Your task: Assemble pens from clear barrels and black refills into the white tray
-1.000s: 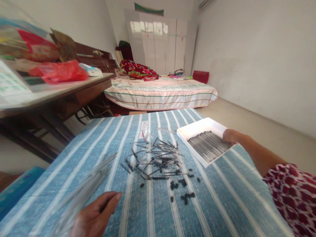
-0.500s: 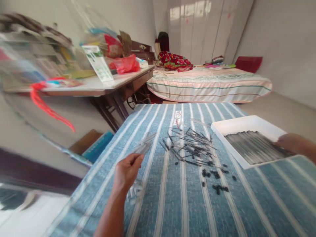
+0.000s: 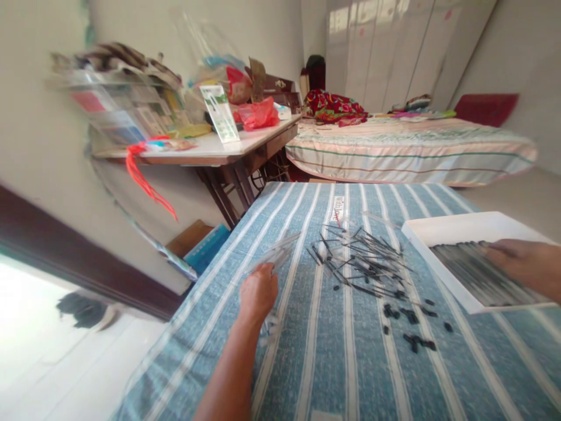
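The person's left hand [image 3: 259,290] lies curled narrow over the clear tubes [image 3: 280,250] on the striped cloth [image 3: 326,362]; whether it grips them, one cannot tell. The right hand [image 3: 528,264] reaches over the slim rods [image 3: 468,270] in the white box [image 3: 464,227], its grip unclear. Between the hands lie scattered black sticks [image 3: 366,260], with small black caps [image 3: 412,317] nearer the person.

left hand [image 3: 259,289] at clear tubes [image 3: 280,250] | right hand [image 3: 528,264] at white box [image 3: 464,228]
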Motion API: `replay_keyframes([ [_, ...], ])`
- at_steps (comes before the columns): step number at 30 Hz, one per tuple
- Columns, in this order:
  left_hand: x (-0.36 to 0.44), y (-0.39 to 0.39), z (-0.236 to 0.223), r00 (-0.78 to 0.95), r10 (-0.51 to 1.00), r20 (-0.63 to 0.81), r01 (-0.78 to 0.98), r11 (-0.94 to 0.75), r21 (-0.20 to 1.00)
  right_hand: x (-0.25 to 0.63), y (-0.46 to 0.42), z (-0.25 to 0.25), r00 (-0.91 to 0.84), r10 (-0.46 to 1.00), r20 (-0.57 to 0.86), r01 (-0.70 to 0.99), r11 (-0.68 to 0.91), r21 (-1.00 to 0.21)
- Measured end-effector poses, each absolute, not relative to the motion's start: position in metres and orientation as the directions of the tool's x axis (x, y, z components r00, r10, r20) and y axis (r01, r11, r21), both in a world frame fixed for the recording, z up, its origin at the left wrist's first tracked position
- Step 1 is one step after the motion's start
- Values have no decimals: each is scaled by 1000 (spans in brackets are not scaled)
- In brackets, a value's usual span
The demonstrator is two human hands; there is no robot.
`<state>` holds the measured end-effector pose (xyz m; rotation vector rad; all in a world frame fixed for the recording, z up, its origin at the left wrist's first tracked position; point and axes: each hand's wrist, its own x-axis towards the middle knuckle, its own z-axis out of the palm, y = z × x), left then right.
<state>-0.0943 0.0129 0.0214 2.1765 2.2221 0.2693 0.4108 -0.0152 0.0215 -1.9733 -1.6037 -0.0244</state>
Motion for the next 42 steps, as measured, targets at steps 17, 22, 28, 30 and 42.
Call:
replay_keyframes([
  [17, -73, 27, 14, 28, 999, -32, 999, -29, -31, 167, -27, 1, -136, 989, 55, 943, 147, -299],
  [22, -65, 23, 17, 104, 993, -50, 995, -105, -6, 159, -27, -9, -104, 989, 107, 956, 130, -265],
  [28, -57, 13, 22, 182, 983, -17, 980, -180, 91, 179, -24, -9, -79, 991, 112, 929, 114, -352],
  [30, -56, 11, 19, 240, 970, 40, 944, -243, 224, 192, -24, -10, -51, 991, 123, 865, 105, -491],
  [42, -54, 3, 7, 402, 861, 312, 684, -509, 523, 232, -37, -2, 22, 997, 70, 446, 53, -894],
])
